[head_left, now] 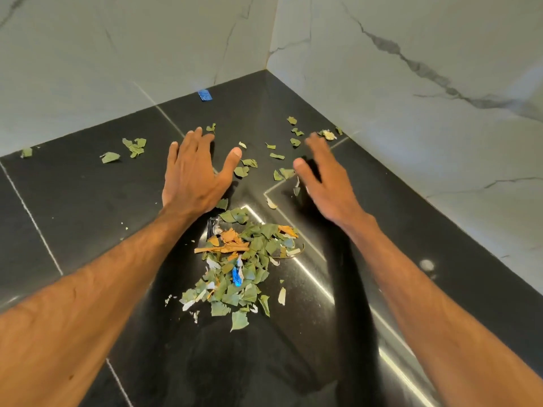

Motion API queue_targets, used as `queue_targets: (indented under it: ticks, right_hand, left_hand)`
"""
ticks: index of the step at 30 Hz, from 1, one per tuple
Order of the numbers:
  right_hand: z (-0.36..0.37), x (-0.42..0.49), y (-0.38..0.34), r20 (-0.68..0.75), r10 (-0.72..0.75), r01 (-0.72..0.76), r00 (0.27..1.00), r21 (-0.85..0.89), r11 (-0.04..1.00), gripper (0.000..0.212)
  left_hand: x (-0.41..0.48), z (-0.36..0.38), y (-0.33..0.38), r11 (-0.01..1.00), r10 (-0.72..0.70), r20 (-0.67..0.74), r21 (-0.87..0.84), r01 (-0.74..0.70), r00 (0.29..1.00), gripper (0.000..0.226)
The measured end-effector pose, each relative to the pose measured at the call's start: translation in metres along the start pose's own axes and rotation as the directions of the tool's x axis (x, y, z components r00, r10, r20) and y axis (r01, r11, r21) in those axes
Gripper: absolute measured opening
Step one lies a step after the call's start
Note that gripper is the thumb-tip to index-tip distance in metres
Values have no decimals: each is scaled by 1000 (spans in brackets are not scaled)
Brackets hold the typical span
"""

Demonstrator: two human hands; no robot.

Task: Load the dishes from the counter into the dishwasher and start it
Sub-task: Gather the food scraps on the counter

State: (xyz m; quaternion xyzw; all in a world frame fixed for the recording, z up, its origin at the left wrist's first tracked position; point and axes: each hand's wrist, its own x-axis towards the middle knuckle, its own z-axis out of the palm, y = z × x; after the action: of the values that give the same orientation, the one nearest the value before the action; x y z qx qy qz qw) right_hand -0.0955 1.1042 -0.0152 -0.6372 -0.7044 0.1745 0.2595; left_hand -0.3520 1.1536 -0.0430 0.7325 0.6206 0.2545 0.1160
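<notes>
No dishes or dishwasher are in view. A black stone surface [88, 201] fills the corner between two white marble walls. On it lies a heap of torn green leaves, orange bits and paper scraps [241, 265]. My left hand [194, 174] is flat, palm down, fingers spread, just beyond the heap on its left. My right hand [326, 177] is open, tilted on its edge, blurred, beyond the heap on its right. Loose leaf pieces [249, 167] lie between the two hands. Neither hand holds anything.
More leaf scraps are scattered at the left [133, 148] and near the right wall [295, 132]. A blue scrap [204, 95] lies against the back wall. The marble walls [411, 83] close the corner at the back and right. Pale seams cross the black surface.
</notes>
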Motion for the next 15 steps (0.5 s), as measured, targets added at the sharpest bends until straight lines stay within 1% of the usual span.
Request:
queue_targets:
  ticks: [2,3,4,6,8,9,10,12,14,15]
  right_hand:
    - [-13,34,23,-115,125,-129,986,-28,991,63]
    - [-18,51,34,-125,171,-177,977,-45,983,62]
    - [-19,64,42,-107,181,-189,978,-75,979,61]
    - [-13,80,48,-34,165,-168,986,-152,974,66]
    - [-3,79,38,15,174,-170,985,-146,975,70]
    - [1,72,27,34,159,-154,987,-125,980,69]
    - [6,64,16,51,113,-107,992,-101,989,66]
    - [16,41,-8,96,7,-2,995,-51,999,56]
    - [28,19,-29,141,-108,104,984,39,994,52]
    - [31,15,-36,123,-168,159,978,77,984,49]
  left_hand:
    - [0,0,-1,1000,-1,-12,1,1,1000,86]
    - [-1,0,-1,1000,-3,-15,7,3,1000,85]
    - [-1,0,-1,1000,-4,-18,14,4,1000,84]
    - [0,1,0,1000,-3,-19,22,4,1000,83]
    - [0,1,0,1000,-7,-21,20,8,1000,81]
    - [0,1,0,1000,-10,-21,13,10,1000,80]
    - [0,0,1,1000,-13,-22,2,13,1000,79]
    - [-2,-1,3,999,-21,-31,-27,20,999,78]
    - [-3,-4,5,997,-41,-49,-72,38,998,76]
    - [-4,-5,6,994,-55,-57,-101,49,997,75]
